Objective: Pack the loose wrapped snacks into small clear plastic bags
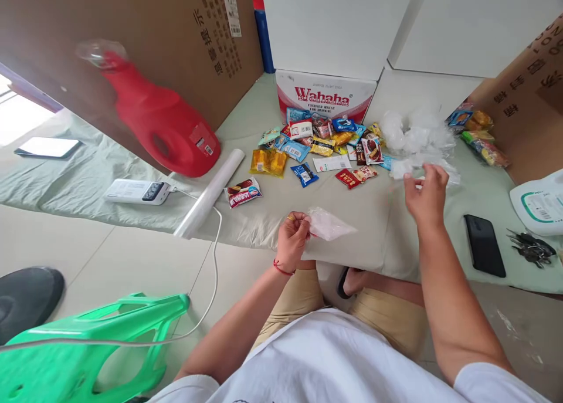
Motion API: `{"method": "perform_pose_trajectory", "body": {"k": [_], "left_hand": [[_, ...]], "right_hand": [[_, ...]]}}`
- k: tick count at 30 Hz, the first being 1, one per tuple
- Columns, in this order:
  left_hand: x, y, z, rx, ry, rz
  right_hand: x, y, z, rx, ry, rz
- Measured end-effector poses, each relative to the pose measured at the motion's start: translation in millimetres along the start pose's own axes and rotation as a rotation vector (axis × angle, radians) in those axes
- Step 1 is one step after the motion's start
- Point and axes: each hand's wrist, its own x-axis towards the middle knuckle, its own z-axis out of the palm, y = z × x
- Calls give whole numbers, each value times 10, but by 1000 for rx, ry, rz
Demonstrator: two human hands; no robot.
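My left hand [293,237], with a red string on its wrist, pinches one end of a clear plastic bag [329,224] above the table's front edge. Something pale shows through the bag. To the right, my right hand [426,195] is raised beside a heap of clear plastic bags [417,136], its fingertips close together at the heap's near edge; what they hold, if anything, is too small to tell. Between and beyond the hands lies a pile of wrapped snacks [323,146]. A single red and white snack packet [243,193] rests apart at the left.
A red jug [160,121], a clear roll [210,193] and a power bank [136,192] with a cable occupy the left. At the right are a black phone [484,246], keys [532,249] and a white bottle [539,203]. Boxes stand behind. A green stool [88,327] is below left.
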Motion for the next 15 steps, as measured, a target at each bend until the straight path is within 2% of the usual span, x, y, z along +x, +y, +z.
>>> {"method": "perform_pose_trajectory", "body": {"k": [1,2,5,7,9,11,13,15], "left_hand": [[-10,-9,29,6,-2,23],[-22,-15,53,13,-9,36],[-57,-22,88,48,-50,20],[-63,-20,86,71,-78,-6],[-59,-9,74,69,-96,-20],[-64,14,65,45,-54,-4],[-92,50,68,30,41,25],[-136,88,90,60,65,26]], "right_hand": [[-167,-83,36,97,-67,10],[-382,-183,89,219,-191,42],[-1069,-475,290,558,-672,234],[-1374,-578,398,672,-807,375],[-1510,-591,449,746,-783,472],[-1542,-555,448,775,-674,501],[-1547,-526,416,715,-560,463],[-1566,-538,378,606,-494,377]]}}
